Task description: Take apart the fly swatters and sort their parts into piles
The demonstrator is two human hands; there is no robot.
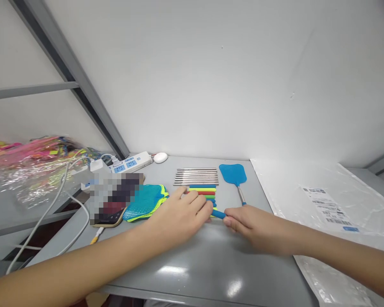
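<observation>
A short blue handle grip [219,214] spans the gap between my two hands. My left hand [187,215] is closed around its left end, with the fingers curled. At its right end, my right hand [248,221] pinches the grip between thumb and fingers. Just beyond the hands lies a row of coloured handle grips [203,189], partly covered by my left fingers. Several metal rods [196,176] lie side by side behind that row. A blue fly swatter [233,174] with a metal shaft rests behind my right hand, which hides its lower end.
Teal and yellow mesh swatter heads [145,202] are stacked left of my left hand, beside a partly blurred phone [115,215]. A power strip [131,163] and white cables [64,179] lie further left. A white plastic mailing bag [294,187] covers the table's right side.
</observation>
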